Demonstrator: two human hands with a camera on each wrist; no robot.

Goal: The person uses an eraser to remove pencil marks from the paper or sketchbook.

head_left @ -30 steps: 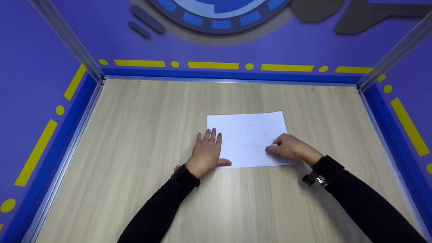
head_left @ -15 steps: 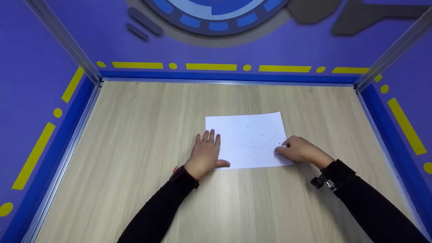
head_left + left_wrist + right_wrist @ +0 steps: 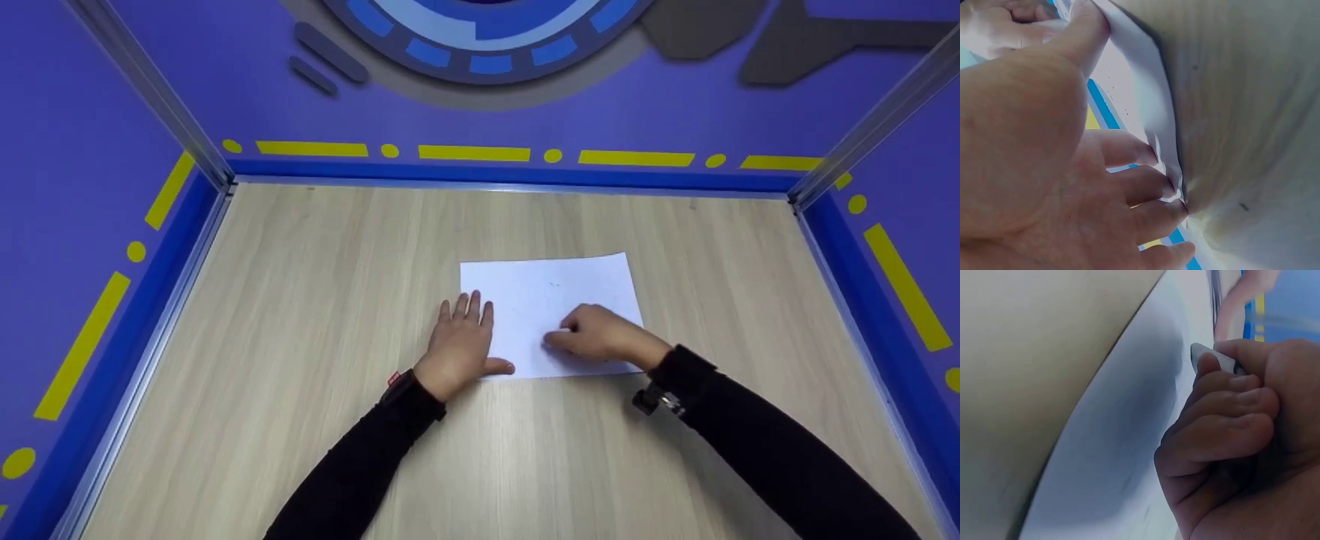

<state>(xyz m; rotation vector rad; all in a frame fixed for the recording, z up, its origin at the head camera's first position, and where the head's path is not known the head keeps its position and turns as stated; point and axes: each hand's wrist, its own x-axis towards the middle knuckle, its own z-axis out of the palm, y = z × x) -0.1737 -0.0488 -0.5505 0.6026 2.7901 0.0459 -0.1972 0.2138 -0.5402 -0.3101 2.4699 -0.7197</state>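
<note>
A white sheet of paper (image 3: 521,300) lies on the wooden table. My left hand (image 3: 459,346) rests flat over the sheet's left edge, fingers straight and thumb spread along the near edge. Over the lower middle of the paper, my right hand (image 3: 596,334) pinches a small white eraser (image 3: 1201,350) between thumb and forefinger, the other fingers curled in. The eraser is dark at one end and mostly hidden by the fingers. Small dark crumbs (image 3: 554,284) are scattered on the paper's upper part.
The pale wooden table (image 3: 330,285) reaches to blue-purple panels (image 3: 480,120) on the left, right and far sides. Metal strips (image 3: 525,186) edge the panels. A strapped-on camera (image 3: 656,401) sticks out beneath the right wrist.
My right hand went right to the paper's right edge, then swept back left to its lower middle with the eraser. The left hand has stayed in place on the sheet.
</note>
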